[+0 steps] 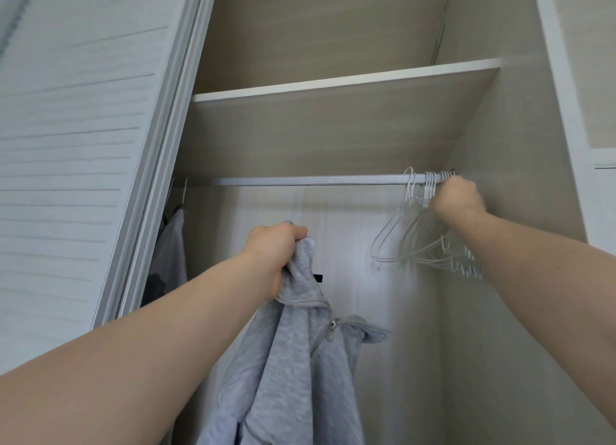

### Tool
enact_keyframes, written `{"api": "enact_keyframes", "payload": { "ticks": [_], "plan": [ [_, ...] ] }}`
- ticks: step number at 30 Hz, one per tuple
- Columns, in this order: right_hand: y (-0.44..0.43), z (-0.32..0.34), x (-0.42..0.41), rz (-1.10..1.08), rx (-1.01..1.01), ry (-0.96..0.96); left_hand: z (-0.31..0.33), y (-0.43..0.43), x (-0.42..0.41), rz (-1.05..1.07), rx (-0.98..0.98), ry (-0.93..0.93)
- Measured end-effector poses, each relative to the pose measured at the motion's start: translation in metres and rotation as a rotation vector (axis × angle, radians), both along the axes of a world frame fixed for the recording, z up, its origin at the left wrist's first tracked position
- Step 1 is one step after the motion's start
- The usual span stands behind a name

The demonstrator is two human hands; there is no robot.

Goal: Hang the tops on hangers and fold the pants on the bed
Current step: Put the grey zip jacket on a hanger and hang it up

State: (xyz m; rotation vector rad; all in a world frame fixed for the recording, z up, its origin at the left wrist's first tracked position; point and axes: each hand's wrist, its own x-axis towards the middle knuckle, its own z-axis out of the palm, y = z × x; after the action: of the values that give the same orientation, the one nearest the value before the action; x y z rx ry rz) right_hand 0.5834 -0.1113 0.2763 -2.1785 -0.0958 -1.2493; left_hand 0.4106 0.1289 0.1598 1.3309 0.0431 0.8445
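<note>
My left hand (276, 251) grips a light grey zip-up top (293, 361) by its upper edge and holds it up inside the wardrobe, the rest hanging down. My right hand (456, 197) is raised at the right end of the metal rail (300, 180), its fingers curled among the hooks of several white wire hangers (416, 241) bunched there. Which hanger it holds is blurred.
A white louvred sliding door (83, 177) stands at the left. Behind its edge a pale garment (173, 244) hangs from the rail's left end. A shelf (333, 84) runs above the rail. The wardrobe's side wall (516, 211) is close to my right hand.
</note>
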Motion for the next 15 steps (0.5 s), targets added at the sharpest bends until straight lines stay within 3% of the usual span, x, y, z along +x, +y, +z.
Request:
{"api": "enact_keyframes", "payload": {
  "ticks": [10, 15],
  "plan": [
    [-0.002, -0.009, -0.029, -0.002, 0.063, -0.121, -0.011, -0.006, -0.026, -0.033, -0.006, 0.028],
    [0.001, -0.048, -0.077, 0.311, 0.264, -0.228, -0.021, -0.015, -0.049, -0.079, 0.006, 0.024]
  ]
}}
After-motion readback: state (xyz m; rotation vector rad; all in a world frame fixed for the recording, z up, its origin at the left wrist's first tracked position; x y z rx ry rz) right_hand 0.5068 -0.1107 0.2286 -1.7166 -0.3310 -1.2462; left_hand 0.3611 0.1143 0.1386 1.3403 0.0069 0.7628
